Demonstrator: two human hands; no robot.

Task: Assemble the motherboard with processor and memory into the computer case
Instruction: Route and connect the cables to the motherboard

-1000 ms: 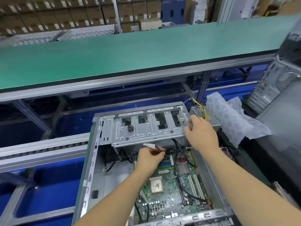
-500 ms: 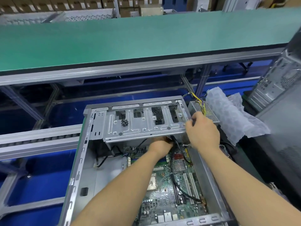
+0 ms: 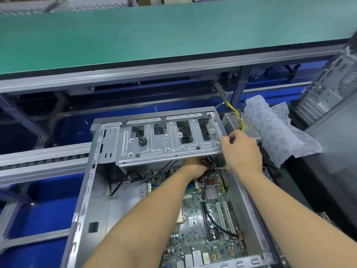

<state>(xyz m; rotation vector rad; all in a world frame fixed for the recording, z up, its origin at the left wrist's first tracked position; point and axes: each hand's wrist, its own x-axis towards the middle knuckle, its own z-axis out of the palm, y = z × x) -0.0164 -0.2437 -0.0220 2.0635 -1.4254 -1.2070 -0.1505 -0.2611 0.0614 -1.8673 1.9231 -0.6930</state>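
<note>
Head view, case: I see the open computer case (image 3: 92, 192) lying on its side below me, its open face up.
Head view, motherboard: the green motherboard (image 3: 195, 225) sits flat on the case floor, in the right half, with white slots (image 3: 224, 215) along its right side and a finned heatsink (image 3: 212, 193) above them.
Head view, processor: a pale square by my left forearm, probably the processor socket (image 3: 180, 215); it is half hidden.
Head view, drive cage: a silver drive cage (image 3: 166, 144) spans the far end of the case, with a small cluster of black screws (image 3: 142, 141) lying on it.
Head view, left hand: my left hand (image 3: 195, 167) reaches under the near edge of the cage, beside black cables (image 3: 209, 215); its fingers are hidden, so I cannot tell what it holds.
Head view, right hand: my right hand (image 3: 241, 149) has fingers curled on the cage's right near corner, gripping it.
Head view, surroundings: a power supply (image 3: 249, 128) with yellow wires lies just beyond the case, bubble wrap (image 3: 274, 128) beside it, and a green conveyor belt (image 3: 154, 35) runs across the back.
</note>
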